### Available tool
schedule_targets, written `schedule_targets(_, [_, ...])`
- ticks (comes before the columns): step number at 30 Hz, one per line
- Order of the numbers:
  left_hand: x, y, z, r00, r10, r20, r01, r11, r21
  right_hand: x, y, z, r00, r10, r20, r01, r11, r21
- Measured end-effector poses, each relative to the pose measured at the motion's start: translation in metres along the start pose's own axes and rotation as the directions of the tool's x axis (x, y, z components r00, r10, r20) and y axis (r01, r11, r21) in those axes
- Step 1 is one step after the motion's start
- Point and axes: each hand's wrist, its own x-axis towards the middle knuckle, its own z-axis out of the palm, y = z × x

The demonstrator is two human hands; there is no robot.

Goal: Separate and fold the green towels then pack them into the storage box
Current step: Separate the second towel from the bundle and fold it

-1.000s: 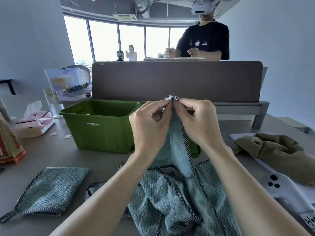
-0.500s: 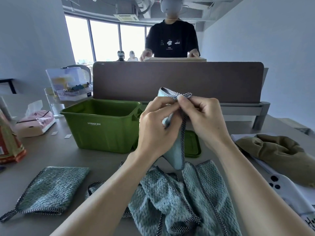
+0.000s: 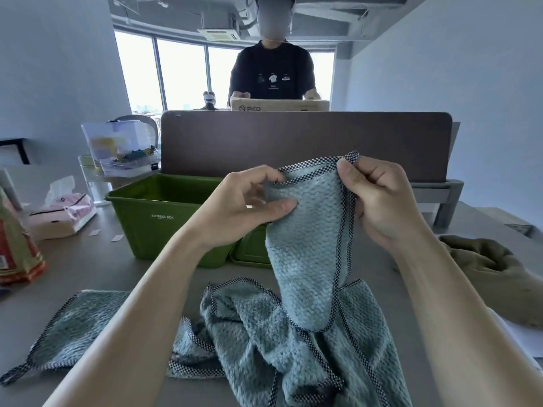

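Note:
I hold a pale green towel with checkered trim up in front of me, hanging above the table. My left hand pinches its upper left edge between thumb and fingers. My right hand grips the upper right corner. Below it lies a crumpled heap of green towels. A folded green towel lies flat at the left. The green storage box stands open behind my left hand, with its lid lying flat beside it.
A brown divider panel runs across the back, with a person standing behind it holding a cardboard box. A tissue pack and an orange bag sit at the left. An olive cloth lies at the right.
My hands have moved apart, spreading the top edge of the raised towel that was pinched together before. The towel now hangs free of the heap.

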Motion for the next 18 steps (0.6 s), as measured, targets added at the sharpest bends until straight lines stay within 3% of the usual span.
schedule_targets(7, [0.002,0.010,-0.003,0.959,0.097,-0.268,-0.099,0.995,0.006,-0.001,0.003,0.007,0.996,0.047,-0.072,-0.055,0.992,-0.115])
schedule_targets(14, [0.000,0.017,-0.006,0.916,0.151,-0.372,-0.076,0.975,0.207,-0.002,0.000,0.010,0.998,0.046,-0.037,-0.051,0.986,-0.158])
schedule_targets(18, [-0.001,0.019,-0.007,0.914,0.184,-0.363,-0.093,0.963,0.254,-0.002,0.000,0.008,0.995,0.086,-0.049,-0.093,0.982,-0.162])
